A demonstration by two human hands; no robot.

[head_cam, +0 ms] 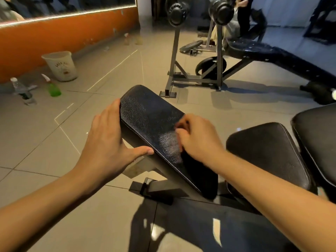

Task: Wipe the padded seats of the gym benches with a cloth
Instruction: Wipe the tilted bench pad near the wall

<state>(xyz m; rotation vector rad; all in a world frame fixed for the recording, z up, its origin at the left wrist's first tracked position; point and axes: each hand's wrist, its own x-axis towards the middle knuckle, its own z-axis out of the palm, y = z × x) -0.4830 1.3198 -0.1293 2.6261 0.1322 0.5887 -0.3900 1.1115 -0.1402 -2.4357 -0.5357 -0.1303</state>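
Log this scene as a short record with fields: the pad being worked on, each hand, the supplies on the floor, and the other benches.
pad: black padded seat, tilted, with a dull patch near the right hand
left hand: fingers straight along the pad's left edge, thumb at its near edge
right hand: fingers curled on the pad, blurred; whether it holds anything cannot be told
floor by wall: white bucket, green spray bottle, clear bottle
other benches: second black pad at right; long bench behind
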